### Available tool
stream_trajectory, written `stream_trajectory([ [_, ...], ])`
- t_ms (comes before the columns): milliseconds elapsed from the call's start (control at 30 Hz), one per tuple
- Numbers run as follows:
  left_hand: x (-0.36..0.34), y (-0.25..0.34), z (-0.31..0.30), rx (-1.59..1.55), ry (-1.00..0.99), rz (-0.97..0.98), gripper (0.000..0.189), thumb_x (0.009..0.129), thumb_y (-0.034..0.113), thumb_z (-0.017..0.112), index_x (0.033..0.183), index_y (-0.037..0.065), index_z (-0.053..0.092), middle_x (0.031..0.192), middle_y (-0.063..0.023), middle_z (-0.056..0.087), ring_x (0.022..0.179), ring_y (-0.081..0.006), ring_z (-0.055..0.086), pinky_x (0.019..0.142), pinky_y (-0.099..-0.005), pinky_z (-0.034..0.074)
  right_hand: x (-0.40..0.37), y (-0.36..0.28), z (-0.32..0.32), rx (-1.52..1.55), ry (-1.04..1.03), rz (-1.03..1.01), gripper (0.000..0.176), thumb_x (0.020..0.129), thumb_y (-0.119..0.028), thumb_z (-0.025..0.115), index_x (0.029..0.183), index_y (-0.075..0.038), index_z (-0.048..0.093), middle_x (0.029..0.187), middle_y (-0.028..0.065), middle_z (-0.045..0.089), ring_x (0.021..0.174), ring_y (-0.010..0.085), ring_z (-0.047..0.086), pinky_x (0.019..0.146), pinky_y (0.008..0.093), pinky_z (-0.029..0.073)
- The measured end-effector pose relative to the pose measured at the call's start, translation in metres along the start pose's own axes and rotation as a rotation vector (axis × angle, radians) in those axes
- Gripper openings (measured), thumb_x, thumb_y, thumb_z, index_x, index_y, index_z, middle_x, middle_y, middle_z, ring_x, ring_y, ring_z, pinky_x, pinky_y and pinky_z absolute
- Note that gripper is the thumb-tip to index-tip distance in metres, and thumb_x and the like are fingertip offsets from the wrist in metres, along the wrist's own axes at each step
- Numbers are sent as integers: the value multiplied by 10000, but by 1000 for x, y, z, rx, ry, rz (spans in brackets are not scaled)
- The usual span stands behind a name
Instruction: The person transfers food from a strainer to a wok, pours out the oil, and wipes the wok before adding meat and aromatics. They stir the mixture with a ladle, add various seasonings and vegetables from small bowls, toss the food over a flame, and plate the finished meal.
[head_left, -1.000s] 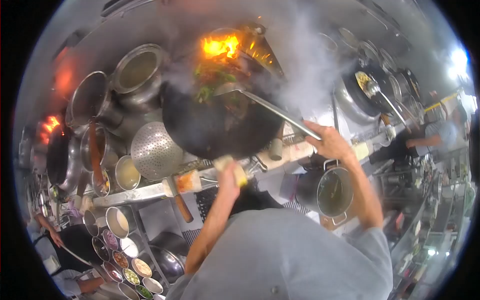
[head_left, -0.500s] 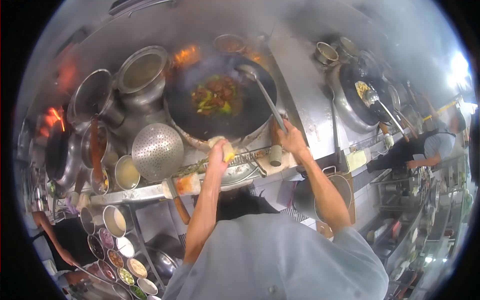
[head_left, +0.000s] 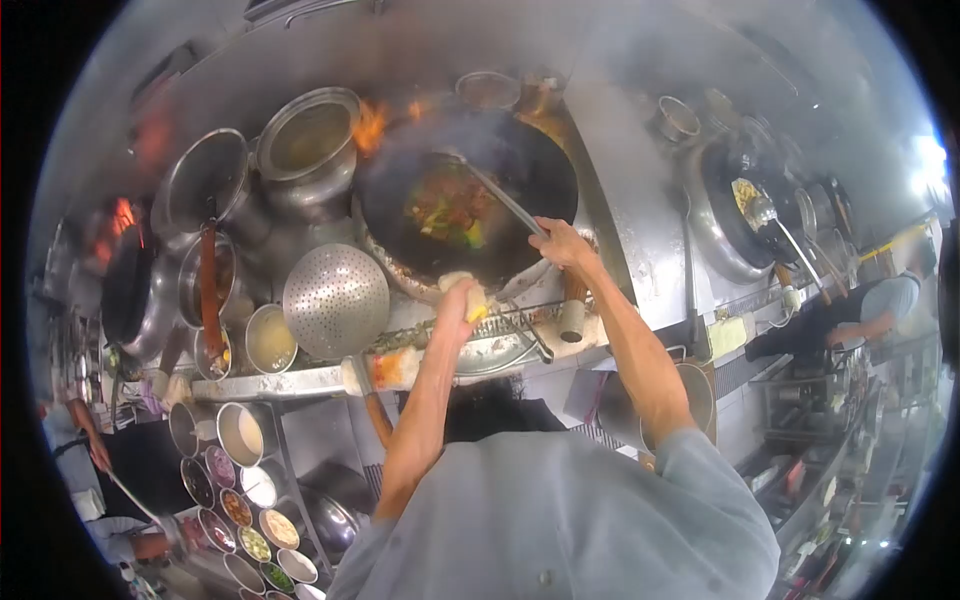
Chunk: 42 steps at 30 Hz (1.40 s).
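Note:
A large black wok [head_left: 390,225] sits on the burner in front of me, with browned pieces and green vegetables [head_left: 450,210] in it. My left hand [head_left: 456,308] is closed around a folded pale cloth [head_left: 462,284] at the wok's near rim; what lies under the cloth is hidden. In my right hand [head_left: 563,246] is the handle of a long metal ladle [head_left: 503,196]. The ladle's bowl is over the far side of the food, blurred by steam and motion. A round perforated strainer [head_left: 336,300] lies left of my left hand.
Flames [head_left: 370,128] rise behind the wok. Metal pots [head_left: 308,140] crowd the left side, above bowls of ingredients [head_left: 258,487]. A second wok [head_left: 725,215] stands right, near a person [head_left: 885,310]. Another person's hand [head_left: 98,450] holds a long tool at lower left.
My right hand has pushed forward and left, bringing the ladle from the wok's right side to the food's far edge. The food is more spread and blurred. The whole view has shifted slightly.

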<state>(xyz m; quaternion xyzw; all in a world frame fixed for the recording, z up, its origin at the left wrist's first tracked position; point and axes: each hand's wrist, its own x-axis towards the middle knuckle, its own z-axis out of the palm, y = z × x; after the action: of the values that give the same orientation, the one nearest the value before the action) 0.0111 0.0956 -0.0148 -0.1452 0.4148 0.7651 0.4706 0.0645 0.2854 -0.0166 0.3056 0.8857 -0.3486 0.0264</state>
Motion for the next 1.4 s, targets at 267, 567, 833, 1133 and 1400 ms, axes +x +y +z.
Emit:
stream_trajectory([
  [267,3,-1,0,-26,46,0,149,760,115,551,895,93,494,770,-74,530,689,-212,546,568,-379,502,-72,19,-14,-208,115,-71,464,774,-208,550,1210,-60,495,1032,227,587,915,372,582,817,440,458],
  [567,16,-2,-1,37,24,-42,195,764,200,592,923,123,510,786,-63,544,697,-209,561,568,-367,481,-105,60,-8,-55,371,80,449,769,-154,556,1193,-19,498,953,273,595,912,384,592,837,391,461],
  [833,-21,-13,-62,316,-107,-44,361,859,302,563,1111,57,480,906,-123,566,642,-181,578,507,-273,485,-151,54,12,285,325,111,425,831,-147,545,1212,27,470,847,165,621,765,239,601,715,310,475],
  [1133,-165,-87,-125,414,-118,55,585,749,72,641,1260,81,357,997,-121,541,790,-206,568,658,-311,515,-345,103,54,1814,161,163,510,858,-82,447,1341,-113,287,572,-7,369,364,68,322,317,208,277],
  [1400,-188,-195,-85,521,-247,-176,531,785,87,610,1262,82,376,968,-115,563,789,-205,588,679,-331,516,-508,186,74,1797,538,502,456,875,-138,493,1301,-107,335,527,-33,323,362,49,295,315,201,259],
])
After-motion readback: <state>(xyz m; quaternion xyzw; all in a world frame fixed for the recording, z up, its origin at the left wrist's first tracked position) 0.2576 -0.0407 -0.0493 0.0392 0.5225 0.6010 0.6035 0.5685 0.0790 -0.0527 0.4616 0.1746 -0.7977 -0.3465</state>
